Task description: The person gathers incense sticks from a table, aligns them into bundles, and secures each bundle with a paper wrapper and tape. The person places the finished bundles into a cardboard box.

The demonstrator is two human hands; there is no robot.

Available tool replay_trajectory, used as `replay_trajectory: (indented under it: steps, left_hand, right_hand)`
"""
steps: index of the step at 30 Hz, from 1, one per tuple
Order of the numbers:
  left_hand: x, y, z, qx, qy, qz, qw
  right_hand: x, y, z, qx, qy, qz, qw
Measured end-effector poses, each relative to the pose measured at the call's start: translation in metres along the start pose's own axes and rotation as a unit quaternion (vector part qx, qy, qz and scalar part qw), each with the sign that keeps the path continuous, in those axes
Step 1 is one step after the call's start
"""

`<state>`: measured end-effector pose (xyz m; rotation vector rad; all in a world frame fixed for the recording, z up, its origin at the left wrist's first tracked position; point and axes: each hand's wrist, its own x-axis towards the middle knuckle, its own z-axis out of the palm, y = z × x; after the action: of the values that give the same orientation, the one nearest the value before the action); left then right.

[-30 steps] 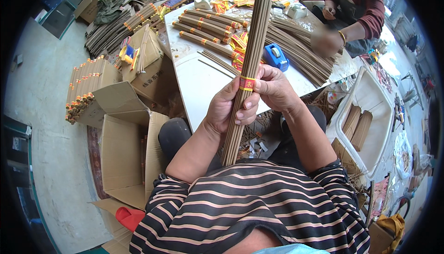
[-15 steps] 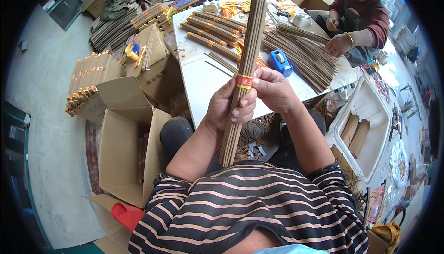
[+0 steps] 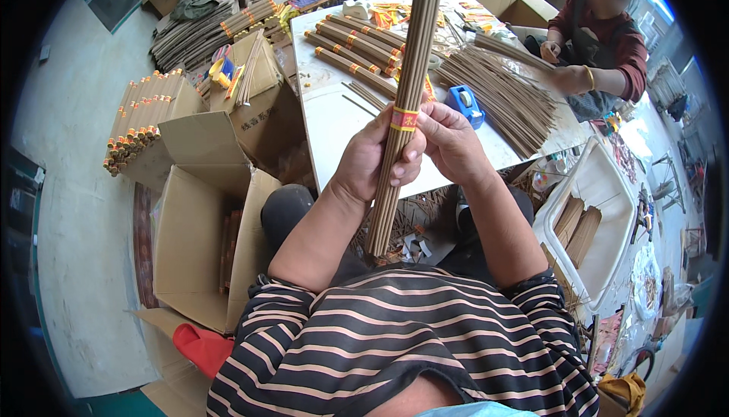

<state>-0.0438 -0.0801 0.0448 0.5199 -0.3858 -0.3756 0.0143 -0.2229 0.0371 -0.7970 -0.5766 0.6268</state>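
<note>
A long bundle of brown incense sticks (image 3: 420,45) stands tilted in front of me, its top leaning away over the table. Wrapped round its middle is a red and yellow paper band (image 3: 404,119). My left hand (image 3: 372,160) is closed round the bundle just below the band. Thumb and fingers of my right hand (image 3: 456,142) pinch the band's right side; the fingertips behind the bundle are hidden. Past my right hand, a blue tape dispenser (image 3: 465,106) sits on the white table (image 3: 326,110).
Banded incense bundles (image 3: 353,49) and loose sticks (image 3: 501,98) lie on the table. A co-worker (image 3: 607,45) at the far right holds sticks. An open cardboard box (image 3: 190,242) stands at my left, a white tub (image 3: 607,204) at my right. More bundles (image 3: 144,117) are stacked far left.
The bundle and both my hands sit slightly higher in view, with the grip unchanged. The whole view has shifted a little. The co-worker's hand has moved and blurs, with sticks raised.
</note>
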Motion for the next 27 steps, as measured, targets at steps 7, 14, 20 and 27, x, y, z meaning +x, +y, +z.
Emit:
replay_trajectory:
  steps: [7, 14, 20, 27]
  left_hand:
    - [0.005, 0.016, -0.003, 0.094, 0.085, 0.054, 0.990]
    - [0.014, 0.029, -0.006, 0.268, 0.128, 0.195, 0.935]
    - [0.026, 0.030, -0.015, 0.407, 0.175, 0.255, 0.859]
    - [0.039, 0.041, 0.002, 0.420, 0.201, 0.261, 0.846]
  right_hand:
    - [0.003, 0.004, -0.003, -0.023, 0.086, -0.018, 0.996]
    - [-0.002, 0.009, -0.016, -0.103, 0.137, -0.002, 0.985]
    - [0.002, 0.020, -0.021, -0.154, 0.123, 0.006, 0.980]
    - [0.014, 0.028, -0.011, -0.304, 0.019, -0.006, 0.952]
